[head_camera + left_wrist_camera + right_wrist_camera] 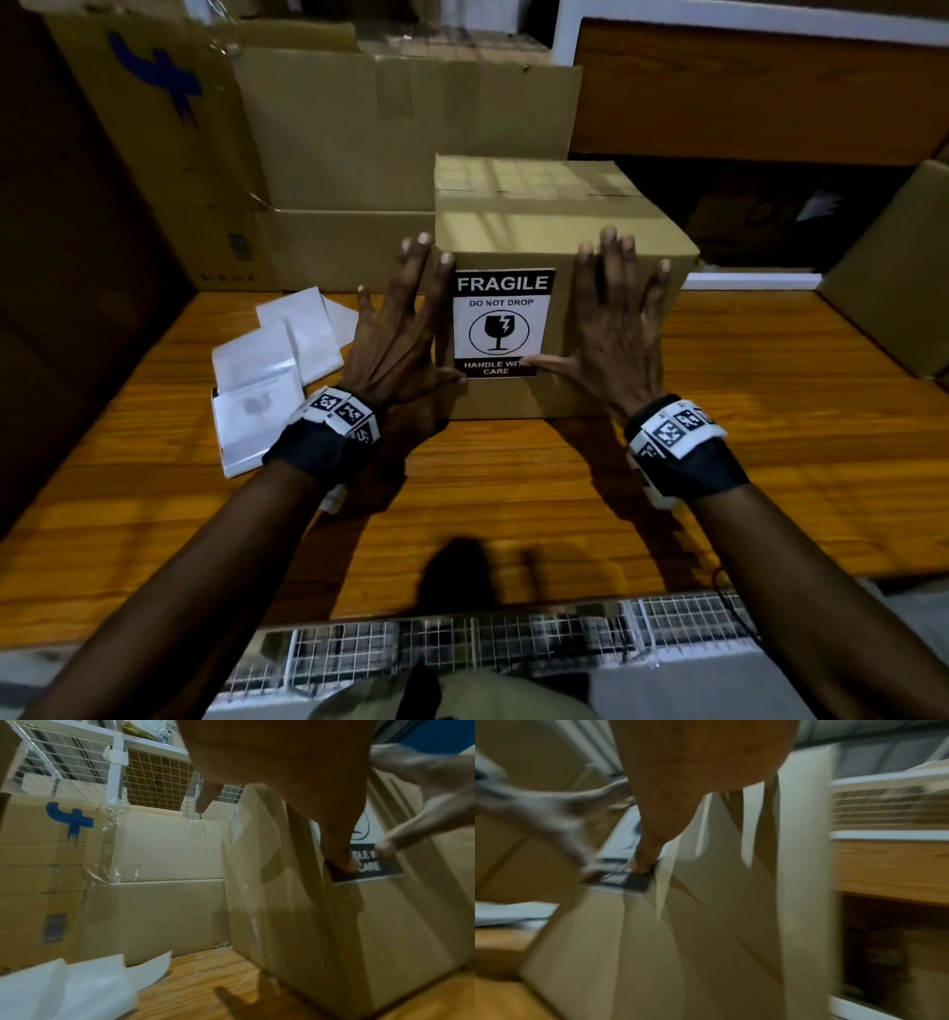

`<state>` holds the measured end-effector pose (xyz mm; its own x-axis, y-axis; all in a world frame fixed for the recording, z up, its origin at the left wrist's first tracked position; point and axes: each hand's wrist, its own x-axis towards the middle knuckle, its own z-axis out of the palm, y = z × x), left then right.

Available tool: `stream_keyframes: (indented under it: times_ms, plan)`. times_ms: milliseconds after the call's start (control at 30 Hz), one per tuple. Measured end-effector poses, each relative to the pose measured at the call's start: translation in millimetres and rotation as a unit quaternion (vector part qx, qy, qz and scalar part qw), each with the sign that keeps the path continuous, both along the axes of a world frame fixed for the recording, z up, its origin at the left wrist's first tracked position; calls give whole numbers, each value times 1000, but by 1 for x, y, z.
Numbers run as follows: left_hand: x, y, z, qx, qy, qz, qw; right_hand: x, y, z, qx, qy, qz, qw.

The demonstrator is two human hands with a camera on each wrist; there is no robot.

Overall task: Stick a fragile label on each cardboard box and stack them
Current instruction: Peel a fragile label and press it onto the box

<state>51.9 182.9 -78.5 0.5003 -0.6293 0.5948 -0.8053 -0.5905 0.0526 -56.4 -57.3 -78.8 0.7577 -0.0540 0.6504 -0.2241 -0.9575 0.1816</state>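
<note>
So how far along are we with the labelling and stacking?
Done: one fragile label sits on the front of the cardboard box on the table. In hand: the left hand and right hand lie spread on that face, both thumbs pressing the label's bottom edge. Left: no stack shows yet, and white sheets, whose print I can't make out, lie beside the box.

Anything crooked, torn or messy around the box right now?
The black-and-white fragile label sits straight on the brown cardboard box. To the box's left, white backing sheets lie scattered on the wooden table, and the large carton behind them has torn tape.
</note>
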Motion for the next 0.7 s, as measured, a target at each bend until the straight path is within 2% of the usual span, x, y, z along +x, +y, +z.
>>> stream_keyframes:
  times_ms: [100, 167, 367, 533, 700]
  plan:
    - [-4, -1, -10, 25, 16, 24, 999, -4, -12, 0, -30, 15, 4, 999]
    - [-3, -9, -13, 8, 31, 38, 999, 1, -8, -1, -33, 13, 12, 999]
    - [5, -22, 19, -33, 39, 24, 998, 19, 1, 8, -24, -19, 40, 999]
    - [22, -13, 44, -36, -38, -38, 998, 25, -5, 21, -28, -110, 68, 991]
    - [31, -6, 56, -92, -74, -92, 989, 37, 5, 36, 32, -188, 71, 979]
